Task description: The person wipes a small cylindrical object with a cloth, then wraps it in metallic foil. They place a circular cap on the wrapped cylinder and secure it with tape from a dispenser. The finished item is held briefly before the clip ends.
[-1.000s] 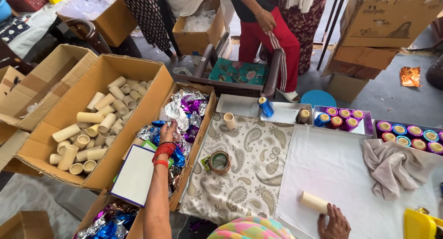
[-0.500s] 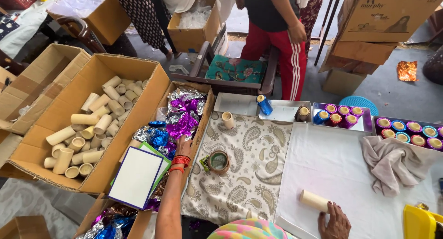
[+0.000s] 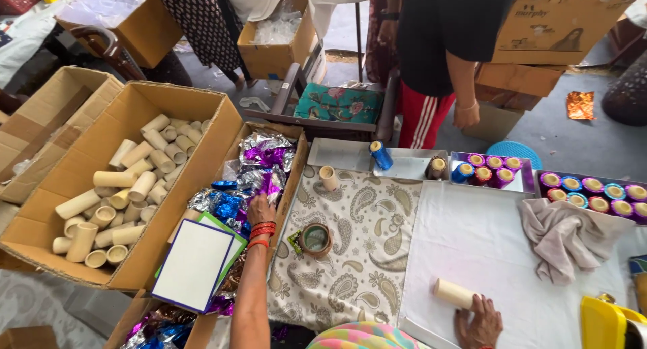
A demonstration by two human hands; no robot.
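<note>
My left hand (image 3: 260,209), with red bangles at the wrist, reaches into a narrow cardboard box (image 3: 294,166) of shiny foil sheets (image 3: 259,162) in silver, purple and blue; its fingers rest on the foil, and whether they grip a sheet I cannot tell. My right hand (image 3: 480,324) lies on the white table cover beside a cream cardboard tube (image 3: 453,293) and touches its near end. A roll of tape (image 3: 315,239) sits on the paisley cloth (image 3: 357,255) between my hands.
A large box (image 3: 202,187) of bare cardboard tubes stands at left. White and green cards (image 3: 195,265) lie over the foil box. Trays (image 3: 519,180) of foil-wrapped tubes line the far table edge, with a crumpled cloth (image 3: 566,234). A person (image 3: 441,46) stands beyond the table; a yellow object (image 3: 603,325) is at right.
My left hand drew back toward me from the far foil to the near blue foil. The standing person stepped closer to the table. My right hand stayed by the tube.
</note>
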